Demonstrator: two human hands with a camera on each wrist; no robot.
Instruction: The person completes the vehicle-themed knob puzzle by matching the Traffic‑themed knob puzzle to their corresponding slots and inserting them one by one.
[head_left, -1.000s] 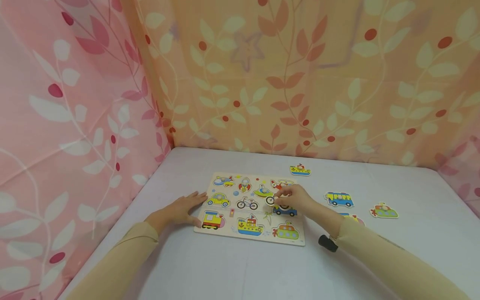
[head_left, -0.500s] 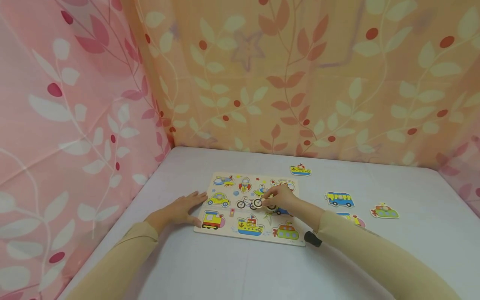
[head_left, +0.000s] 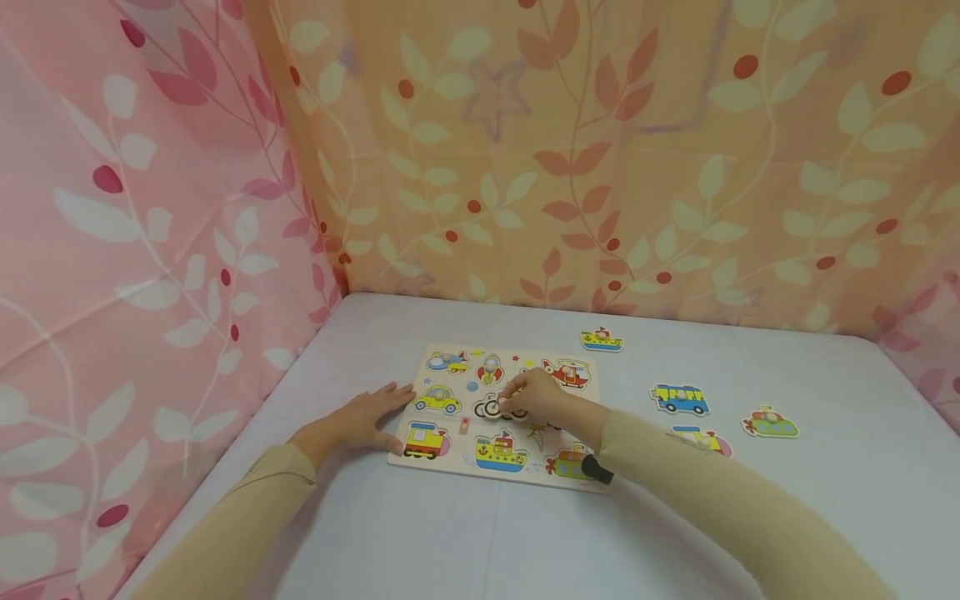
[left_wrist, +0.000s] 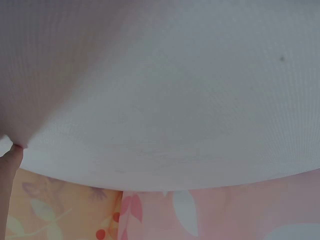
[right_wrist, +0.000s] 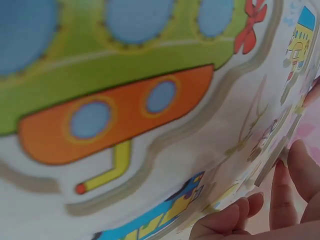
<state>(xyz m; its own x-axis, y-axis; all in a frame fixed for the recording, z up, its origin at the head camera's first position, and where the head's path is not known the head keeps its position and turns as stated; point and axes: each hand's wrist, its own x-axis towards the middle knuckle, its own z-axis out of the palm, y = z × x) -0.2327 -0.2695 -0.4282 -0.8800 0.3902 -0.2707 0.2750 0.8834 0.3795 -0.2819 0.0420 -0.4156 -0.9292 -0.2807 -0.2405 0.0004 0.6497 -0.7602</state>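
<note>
A wooden peg puzzle board (head_left: 452, 464) with vehicle pictures lies on the white table. My right hand (head_left: 546, 398) pinches a bicycle puzzle piece (head_left: 491, 407) over the bicycle picture mid-board; in the right wrist view the thumb and fingers hold the thin piece (right_wrist: 272, 161) edge-on. My left hand (head_left: 365, 419) lies with spread fingers at the board's left edge, and one fingertip (left_wrist: 14, 156) shows in the left wrist view. Knobbed pieces sit in the board: a plane (head_left: 447, 362), a rocket (head_left: 490, 372), a yellow car (head_left: 438, 399) and a helicopter (head_left: 567, 375). My right hand hides the board's centre right.
Right of the board lie a loose bus piece (head_left: 678, 399), a submarine piece (head_left: 770, 423) and a train piece (head_left: 703, 439), partly behind the sleeve. A ship piece (head_left: 601, 340) lies beyond the board. Leaf-patterned curtains (head_left: 480, 167) stand behind and at the sides.
My right hand has carried the bicycle piece leftward across the board, from near the bus picture to the bicycle picture, uncovering the helicopter. The left hand stays put.
</note>
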